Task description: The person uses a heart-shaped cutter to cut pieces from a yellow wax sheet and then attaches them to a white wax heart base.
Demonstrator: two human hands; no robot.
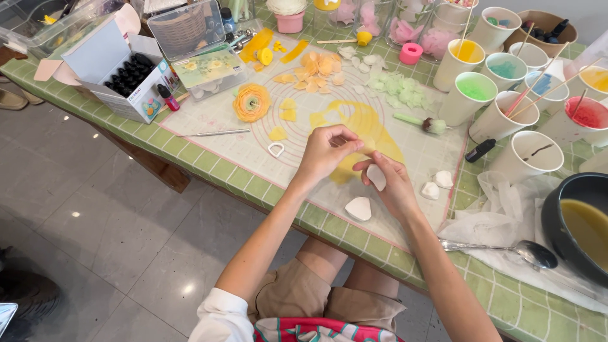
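1. The right hand (394,183) holds a small white petal piece (376,177). The thumb and fingers curl around it, so it rests in the hand.
2. The left hand (326,152) sits just beside the right hand. Its fingertips are pinched together near the top of the white piece. I cannot tell if they hold anything.
3. Both hands hover over a see-through work mat (253,130) with pink circles on it.
4. Another white petal (359,208) lies on the mat just below the hands.
5. Two more white petals (437,185) lie close by, to the right of the right hand.
6. An orange flower (251,102) sits on the mat, well away to the left of the hands.
7. Paper cups of colored wax (476,88) stand at the far right side of the green tiled table (209,166).
8. A silver spoon (529,251) lies on white paper, near a black pot (579,221).
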